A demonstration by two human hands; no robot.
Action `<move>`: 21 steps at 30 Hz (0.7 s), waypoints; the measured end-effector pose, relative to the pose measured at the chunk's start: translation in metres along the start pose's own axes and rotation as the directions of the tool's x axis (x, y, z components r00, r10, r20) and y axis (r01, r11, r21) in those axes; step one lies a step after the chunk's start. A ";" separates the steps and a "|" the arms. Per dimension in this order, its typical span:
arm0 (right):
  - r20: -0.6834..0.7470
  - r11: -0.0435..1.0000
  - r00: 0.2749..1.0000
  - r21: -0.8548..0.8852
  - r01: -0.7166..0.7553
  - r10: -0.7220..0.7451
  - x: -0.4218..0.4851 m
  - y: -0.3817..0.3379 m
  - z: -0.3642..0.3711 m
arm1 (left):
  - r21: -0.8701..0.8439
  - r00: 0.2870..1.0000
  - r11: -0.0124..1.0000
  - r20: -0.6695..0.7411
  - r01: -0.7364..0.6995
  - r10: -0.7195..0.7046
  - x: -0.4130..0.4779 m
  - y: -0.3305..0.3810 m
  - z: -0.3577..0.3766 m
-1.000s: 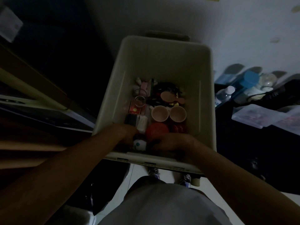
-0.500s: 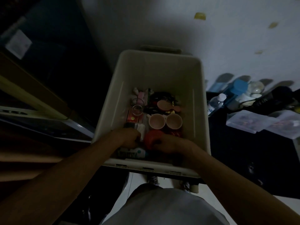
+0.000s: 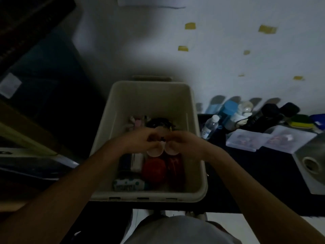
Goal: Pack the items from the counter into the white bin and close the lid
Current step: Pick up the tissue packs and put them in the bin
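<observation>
1. The white bin (image 3: 149,95) stands open at the counter's (image 3: 263,173) edge in front of the person. It is a smooth, deep plastic tub with rounded corners, and its floor is largely covered.
2. Packed inside are a round red thing (image 3: 153,170), two pale pink cups (image 3: 154,152) mouth up, a dark bristly brush (image 3: 160,122) at the far end and a spotted tube (image 3: 128,184) lying against the near wall.
3. The left hand (image 3: 140,141) and right hand (image 3: 182,143) meet over the middle of the bin above the cups, fingers curled inward. Something small and dark shows between the fingertips, but dim light and blur make it impossible to tell whether either hand grips it.
4. The packing looks well advanced but not finished. Just right of the bin, a clear water bottle (image 3: 210,125), a blue-capped jar (image 3: 230,107) and two translucent flat boxes (image 3: 246,141) lie on the dark counter.
5. The bin has no lid on it, and none can be made out for certain, so closing is yet to come.
6. A steel sink (image 3: 313,164) shows at the far right.
</observation>
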State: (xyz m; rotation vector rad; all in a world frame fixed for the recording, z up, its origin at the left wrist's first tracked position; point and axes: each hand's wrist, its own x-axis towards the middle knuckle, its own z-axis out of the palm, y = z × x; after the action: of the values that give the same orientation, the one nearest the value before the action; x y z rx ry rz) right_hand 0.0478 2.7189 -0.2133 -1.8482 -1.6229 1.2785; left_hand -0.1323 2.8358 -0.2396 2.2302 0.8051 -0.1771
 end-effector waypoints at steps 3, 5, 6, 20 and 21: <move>-0.139 0.995 0.990 0.091 0.044 -0.031 -0.020 0.009 -0.034 | -0.043 0.994 0.996 -0.088 -0.075 0.071 0.012 0.033 -0.011; -0.226 0.987 0.974 0.148 0.069 -0.035 -0.032 0.022 -0.056 | -0.063 0.986 0.990 -0.125 -0.123 0.114 0.021 0.055 -0.013; -0.257 0.982 0.965 0.168 0.088 -0.042 -0.037 0.030 -0.065 | -0.067 0.982 0.987 -0.134 -0.143 0.134 0.027 0.065 -0.012; -0.412 0.976 0.902 0.212 -0.044 0.130 -0.095 0.181 -0.157 | 0.003 0.971 0.972 -0.052 -0.235 0.235 0.150 0.204 0.073; -0.409 0.975 0.900 0.210 -0.069 0.151 -0.097 0.193 -0.162 | 0.001 0.975 0.976 -0.041 -0.218 0.218 0.158 0.207 0.081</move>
State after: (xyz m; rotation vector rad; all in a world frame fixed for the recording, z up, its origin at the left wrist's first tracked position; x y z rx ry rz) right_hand 0.2986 2.6231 -0.2390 -1.9496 -1.1402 0.9462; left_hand 0.1260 2.7494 -0.2283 2.3067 0.5758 -0.0239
